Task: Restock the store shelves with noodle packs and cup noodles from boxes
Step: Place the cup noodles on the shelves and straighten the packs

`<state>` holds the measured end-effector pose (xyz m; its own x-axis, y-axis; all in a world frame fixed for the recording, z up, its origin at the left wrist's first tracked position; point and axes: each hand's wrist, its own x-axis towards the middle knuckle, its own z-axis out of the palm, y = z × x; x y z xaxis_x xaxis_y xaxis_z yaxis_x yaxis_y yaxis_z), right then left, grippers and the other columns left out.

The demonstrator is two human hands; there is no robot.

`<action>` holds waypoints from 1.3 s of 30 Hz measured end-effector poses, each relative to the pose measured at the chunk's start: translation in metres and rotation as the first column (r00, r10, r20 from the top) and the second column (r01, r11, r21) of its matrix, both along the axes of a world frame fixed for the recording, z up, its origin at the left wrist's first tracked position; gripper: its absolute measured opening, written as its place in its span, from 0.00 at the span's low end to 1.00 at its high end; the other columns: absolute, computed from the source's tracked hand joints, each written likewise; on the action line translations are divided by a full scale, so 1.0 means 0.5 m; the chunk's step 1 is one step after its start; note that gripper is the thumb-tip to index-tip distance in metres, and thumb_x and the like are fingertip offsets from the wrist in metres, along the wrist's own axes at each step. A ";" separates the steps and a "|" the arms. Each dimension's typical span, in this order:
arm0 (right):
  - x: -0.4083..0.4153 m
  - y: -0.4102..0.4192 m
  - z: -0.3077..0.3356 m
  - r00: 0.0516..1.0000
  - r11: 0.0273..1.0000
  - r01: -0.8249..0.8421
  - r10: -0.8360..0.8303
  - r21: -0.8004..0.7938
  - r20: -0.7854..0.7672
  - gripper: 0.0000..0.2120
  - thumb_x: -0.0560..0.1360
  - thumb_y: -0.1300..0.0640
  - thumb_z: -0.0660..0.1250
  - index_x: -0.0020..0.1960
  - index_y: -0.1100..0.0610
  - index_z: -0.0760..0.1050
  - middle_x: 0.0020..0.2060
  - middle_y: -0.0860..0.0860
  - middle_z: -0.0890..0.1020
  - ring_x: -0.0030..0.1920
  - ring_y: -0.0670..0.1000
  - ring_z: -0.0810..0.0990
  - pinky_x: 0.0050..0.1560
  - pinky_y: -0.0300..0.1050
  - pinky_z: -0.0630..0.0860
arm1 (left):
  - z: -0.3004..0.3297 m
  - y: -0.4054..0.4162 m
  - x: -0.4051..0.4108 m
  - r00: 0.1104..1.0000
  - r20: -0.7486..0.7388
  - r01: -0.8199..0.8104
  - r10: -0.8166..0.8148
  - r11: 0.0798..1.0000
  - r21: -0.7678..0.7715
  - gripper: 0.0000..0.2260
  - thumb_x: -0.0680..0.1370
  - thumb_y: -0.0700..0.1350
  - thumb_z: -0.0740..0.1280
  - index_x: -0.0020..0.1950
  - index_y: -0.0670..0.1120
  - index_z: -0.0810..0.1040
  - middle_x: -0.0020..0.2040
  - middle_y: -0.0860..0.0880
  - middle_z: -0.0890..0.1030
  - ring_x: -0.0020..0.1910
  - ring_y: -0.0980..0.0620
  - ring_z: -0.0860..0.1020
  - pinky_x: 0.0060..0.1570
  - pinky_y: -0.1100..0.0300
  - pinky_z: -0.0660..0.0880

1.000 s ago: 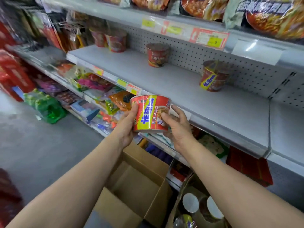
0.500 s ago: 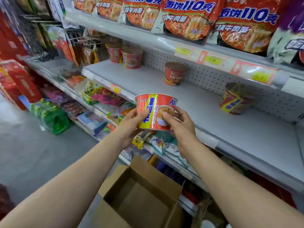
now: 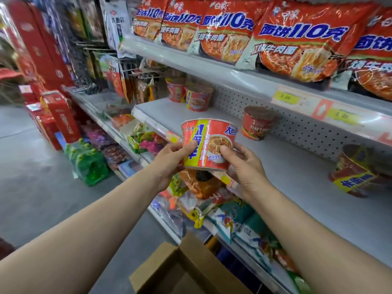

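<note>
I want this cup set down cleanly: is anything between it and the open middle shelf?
Nothing visible. Both hands, left hand and right hand, hold the noodle cup before the shelf; bare surface lies directly behind it.

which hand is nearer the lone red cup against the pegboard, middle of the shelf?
Right. The right hand holds the noodle bowl just below and left of that red cup; the left hand grips the bowl's far side, farther left.
</note>
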<state>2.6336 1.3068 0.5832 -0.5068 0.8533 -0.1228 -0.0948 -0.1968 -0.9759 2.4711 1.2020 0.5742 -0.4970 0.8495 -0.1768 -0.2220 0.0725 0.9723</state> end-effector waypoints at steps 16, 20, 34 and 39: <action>-0.430 0.136 -0.046 0.997 0.998 -0.024 0.028 0.053 -0.067 0.25 0.72 0.60 0.76 0.67 0.60 0.74 0.59 0.56 0.83 0.48 0.48 0.87 0.40 0.45 0.84 | -0.045 0.135 -0.443 0.997 0.054 -0.066 0.063 0.997 0.050 0.36 0.61 0.57 0.79 0.64 0.45 0.74 0.47 0.45 0.87 0.40 0.50 0.84 0.41 0.56 0.79; -0.572 0.171 -0.066 0.998 0.997 -0.004 0.009 0.073 -0.060 0.31 0.67 0.56 0.78 0.67 0.58 0.74 0.59 0.55 0.83 0.48 0.48 0.87 0.38 0.39 0.81 | -0.058 0.182 -0.591 0.997 0.065 -0.054 0.051 0.998 0.045 0.27 0.67 0.54 0.78 0.61 0.47 0.75 0.42 0.50 0.87 0.36 0.56 0.84 0.35 0.62 0.76; -0.838 0.331 -0.114 0.996 0.974 0.091 -0.087 0.207 -0.032 0.27 0.68 0.56 0.77 0.65 0.55 0.77 0.57 0.52 0.85 0.57 0.51 0.84 0.54 0.44 0.80 | -0.096 0.358 -0.879 0.995 -0.037 0.098 -0.096 0.994 0.054 0.35 0.62 0.57 0.78 0.66 0.47 0.75 0.52 0.49 0.87 0.54 0.52 0.84 0.64 0.53 0.74; -0.871 0.347 -0.121 0.997 0.966 0.078 -0.078 0.247 -0.009 0.32 0.64 0.51 0.78 0.67 0.53 0.76 0.58 0.50 0.85 0.59 0.49 0.84 0.62 0.48 0.79 | -0.110 0.373 -0.914 0.996 -0.017 0.092 -0.091 0.993 0.078 0.33 0.64 0.54 0.78 0.66 0.47 0.75 0.55 0.48 0.86 0.54 0.52 0.84 0.64 0.52 0.75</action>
